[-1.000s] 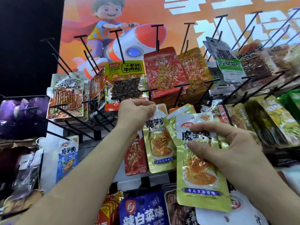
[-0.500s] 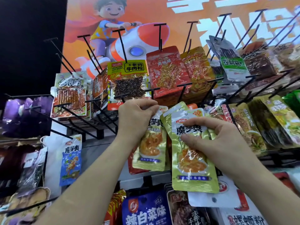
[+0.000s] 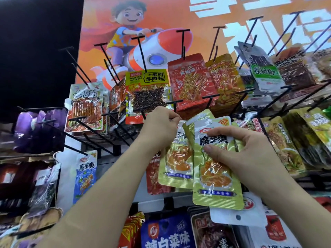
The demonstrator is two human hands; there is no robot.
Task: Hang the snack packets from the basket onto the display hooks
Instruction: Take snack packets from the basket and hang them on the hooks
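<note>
Both forearms reach up toward the rack [image 3: 100,138]. The left hand [image 3: 159,126], fingers curled, pinches the top of a gold snack packet [image 3: 176,165] below a display hook [image 3: 174,104]. The right hand [image 3: 238,151] pinches a fan of gold packets [image 3: 215,178] just beside it.

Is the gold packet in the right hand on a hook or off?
Off. The right hand pinches the gold packet; its white top lies clear below the nearest hook.

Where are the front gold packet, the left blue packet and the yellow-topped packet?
front gold packet [image 3: 215,178], head view, its orange food picture.
left blue packet [image 3: 85,178], head view, its middle.
yellow-topped packet [image 3: 146,77], head view, its printed top label.
</note>
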